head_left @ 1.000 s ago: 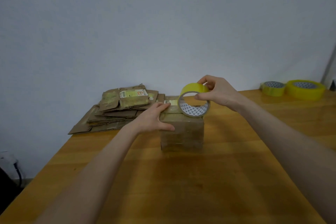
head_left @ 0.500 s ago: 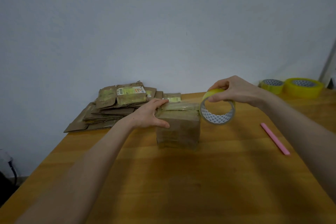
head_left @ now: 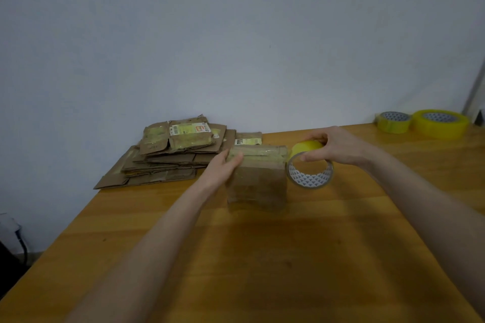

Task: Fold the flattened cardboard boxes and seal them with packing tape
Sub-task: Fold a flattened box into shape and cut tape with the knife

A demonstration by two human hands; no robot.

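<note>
Starting at the far left, the stack of flattened boxes [head_left: 173, 155] sits at the back corner of the table [head_left: 262, 257], still waiting to be folded.

Next over, the left hand [head_left: 220, 169] grips the top left edge of the 1 folded box [head_left: 257, 178], thumb laid over the top and fingers against the side. That box stands mid-table, right between both hands.

My guess is it's empty and super light. Thin worn cardboard like that will skid or cave in if you lean on it, so bracing it at an edge or corner, where it's stiffest, looks like the smart hold.

Just beside its top right corner is the yellow tape roll [head_left: 309, 165]. The right hand [head_left: 338, 147] pinches it, thumb inside the core and fingers over the outer rim. I can't tell if a strip actually runs from the roll onto the lid, though the top looks glossy and yellowish.

Far right, well apart from everything, 2 spare rolls [head_left: 393, 122] sit by the wall.
</note>
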